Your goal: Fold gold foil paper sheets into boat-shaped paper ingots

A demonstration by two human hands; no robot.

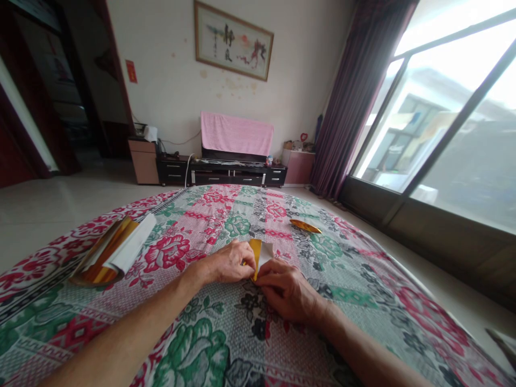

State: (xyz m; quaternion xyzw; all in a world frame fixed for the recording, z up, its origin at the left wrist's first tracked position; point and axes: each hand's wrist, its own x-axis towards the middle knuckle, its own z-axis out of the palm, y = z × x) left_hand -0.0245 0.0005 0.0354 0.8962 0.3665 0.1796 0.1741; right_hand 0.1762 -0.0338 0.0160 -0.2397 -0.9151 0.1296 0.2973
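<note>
Paper (264, 253), gold and white, sits at three o'clock from the left hand (234, 262), eleven from the right hand (288, 290) — both pinching its near end

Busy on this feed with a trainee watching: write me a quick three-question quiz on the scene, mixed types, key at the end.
1. Multiple choice: what do the left hand and right hand both touch?
A: the purple curtain
B: the gold-and-white sheet
C: the pink cloth

2. True or false: the curled bundle lies to the right of both hands.

3. Fill in: the pointed gold piece lies nearer the ____ hand.

Key:
1. B.
2. False; the curled bundle lies to the left of both.
3. Right.
</note>
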